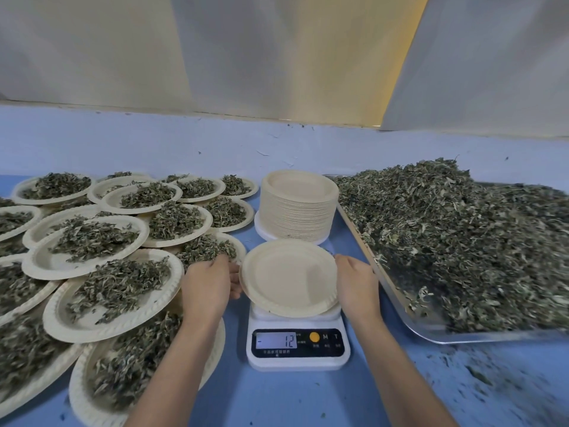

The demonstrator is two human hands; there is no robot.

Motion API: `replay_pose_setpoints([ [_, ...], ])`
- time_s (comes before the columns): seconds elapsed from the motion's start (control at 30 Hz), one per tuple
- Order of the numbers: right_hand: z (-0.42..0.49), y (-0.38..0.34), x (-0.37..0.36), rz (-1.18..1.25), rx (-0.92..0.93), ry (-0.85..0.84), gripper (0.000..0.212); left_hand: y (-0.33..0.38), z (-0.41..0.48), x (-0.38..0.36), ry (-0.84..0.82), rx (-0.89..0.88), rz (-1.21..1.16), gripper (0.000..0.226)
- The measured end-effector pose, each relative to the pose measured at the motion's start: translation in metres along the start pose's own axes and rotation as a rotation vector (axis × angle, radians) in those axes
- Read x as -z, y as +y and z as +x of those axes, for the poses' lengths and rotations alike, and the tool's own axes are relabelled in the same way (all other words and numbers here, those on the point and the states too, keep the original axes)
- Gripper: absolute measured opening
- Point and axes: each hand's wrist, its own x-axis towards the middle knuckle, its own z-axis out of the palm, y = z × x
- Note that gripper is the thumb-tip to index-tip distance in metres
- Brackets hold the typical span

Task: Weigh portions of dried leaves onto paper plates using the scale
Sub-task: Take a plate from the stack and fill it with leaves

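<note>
At the centre of the frame, a round, shallow empty plate point(289, 277) of pale, matte pressed paper with a crimped rim sits slightly tilted over the platform of a small white plastic scale point(298, 346). Whether it rests on the platform cannot be told. The left hand point(207, 285) grips the plate's left rim with curled fingers, and the right hand point(357, 285) grips its right rim the same way.

The scale's dark front panel has a grey display and a round yellow button. Just behind it stands a tall stack of plates point(297, 208). On the right, a shiny metal tray point(431, 332) holds a large heap of dried leaves point(462, 241), crumbly, twiggy and grey-green. The left of the frame is crowded with overlapping filled plates point(117, 291), each bearing a mound of the same leaves. Everything sits on a smooth blue worktop point(292, 402) speckled with leaf crumbs at lower right.
</note>
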Motion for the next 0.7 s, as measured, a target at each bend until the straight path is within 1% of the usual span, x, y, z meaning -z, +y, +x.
replay_pose_setpoints([
  [0.1,0.000,0.001,0.001,-0.015,0.009,-0.012,0.046,0.002,-0.006,0.003,0.024,-0.077,0.129,0.039],
  [0.17,0.000,0.000,0.003,0.002,0.039,-0.014,0.041,0.005,-0.008,0.006,0.050,-0.151,0.244,0.042],
  [0.23,-0.001,-0.003,0.006,0.033,0.100,-0.004,0.035,0.010,-0.011,0.006,0.087,-0.268,0.336,0.045],
  [0.3,0.004,-0.009,0.013,0.049,0.118,0.027,0.023,0.017,-0.018,0.002,0.106,-0.409,0.372,0.045],
  [0.4,0.027,-0.017,0.029,-0.012,0.109,0.101,0.034,0.026,-0.030,-0.015,0.046,-0.558,0.363,0.038],
  [0.47,0.048,-0.017,0.042,-0.127,0.114,0.134,0.037,0.031,-0.037,-0.033,-0.039,-0.583,0.360,0.034],
  [0.6,0.090,0.001,0.064,-0.553,0.152,0.153,0.043,0.037,-0.044,-0.078,-0.170,-0.581,0.331,0.038],
  [0.63,0.101,0.006,0.069,-0.681,0.189,0.161,0.048,0.040,-0.043,-0.089,-0.193,-0.593,0.329,0.039],
  [0.7,0.124,0.012,0.079,-0.914,0.261,0.231,0.060,0.048,-0.041,-0.112,-0.234,-0.618,0.330,0.037],
])
